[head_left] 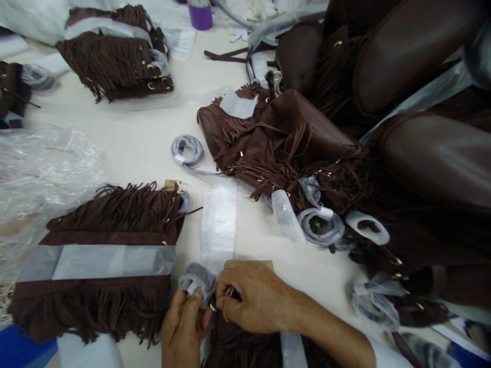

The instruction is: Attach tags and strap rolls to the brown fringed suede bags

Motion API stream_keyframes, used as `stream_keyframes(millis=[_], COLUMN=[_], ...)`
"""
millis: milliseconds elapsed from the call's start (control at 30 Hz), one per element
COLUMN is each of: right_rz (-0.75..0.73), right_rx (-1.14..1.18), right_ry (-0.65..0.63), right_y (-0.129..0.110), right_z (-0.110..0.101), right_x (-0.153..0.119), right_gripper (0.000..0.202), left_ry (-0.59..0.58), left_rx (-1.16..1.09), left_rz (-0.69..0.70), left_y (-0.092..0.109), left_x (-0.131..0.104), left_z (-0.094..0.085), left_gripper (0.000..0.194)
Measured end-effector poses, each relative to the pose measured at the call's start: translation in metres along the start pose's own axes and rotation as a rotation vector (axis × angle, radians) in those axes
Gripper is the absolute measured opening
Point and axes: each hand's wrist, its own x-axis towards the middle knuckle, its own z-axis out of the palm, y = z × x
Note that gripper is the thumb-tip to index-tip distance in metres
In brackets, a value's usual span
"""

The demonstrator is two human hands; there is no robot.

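Note:
My left hand (184,327) and my right hand (255,296) meet at the front edge over a brown fringed suede piece (245,347). Between the fingertips of both hands sits a small metal ring, and the left thumb presses a wad of grey foam wrap (197,278). A white translucent strip (218,225) runs away from the hands across the table. Just left lies a flat brown fringed bag (103,255) banded with a grey-white protective strip.
A fringed brown bag (276,143) lies mid-table with foam-wrapped rings (320,225) beside it. Smooth brown leather bags (414,61) pile up on the right. Another wrapped fringed bag (115,56) is far left, crumpled clear plastic (38,174) on the left, a purple cup (200,15) at the back.

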Motion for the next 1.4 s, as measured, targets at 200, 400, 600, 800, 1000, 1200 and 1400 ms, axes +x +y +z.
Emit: stream_keyframes(millis=[200, 400, 600, 800, 1000, 1200, 1400], right_rz=[0.091, 0.194, 0.211, 0.125, 0.117, 0.182, 0.172], right_rx=[0.165, 0.344, 0.311, 0.261, 0.209, 0.400, 0.749], right_ry=[0.056, 0.130, 0.142, 0.132, 0.147, 0.035, -0.058], right_y=[0.001, 0.002, 0.002, 0.003, 0.004, 0.008, 0.020], right_z=[0.003, 0.015, 0.017, 0.017, 0.017, 0.016, 0.020], right_x=[0.001, -0.003, -0.002, -0.001, -0.005, -0.004, 0.009], right_gripper=[0.010, 0.006, 0.010, 0.011, 0.012, 0.009, 0.009], left_ry=[0.026, 0.044, 0.035, -0.090, -0.084, -0.141, -0.191], left_rx=[-0.053, -0.062, -0.052, 0.066, 0.015, -0.104, -0.188], left_rz=[-0.018, -0.058, -0.039, 0.103, 0.065, -0.036, -0.052], left_y=[-0.001, 0.005, 0.003, 0.000, 0.005, 0.010, 0.014], left_x=[0.003, -0.002, -0.001, 0.003, 0.000, 0.005, 0.005], left_z=[0.001, 0.006, 0.005, -0.003, -0.004, -0.007, -0.006], left_gripper=[0.034, 0.038, 0.044, 0.028, 0.026, 0.037, 0.043])
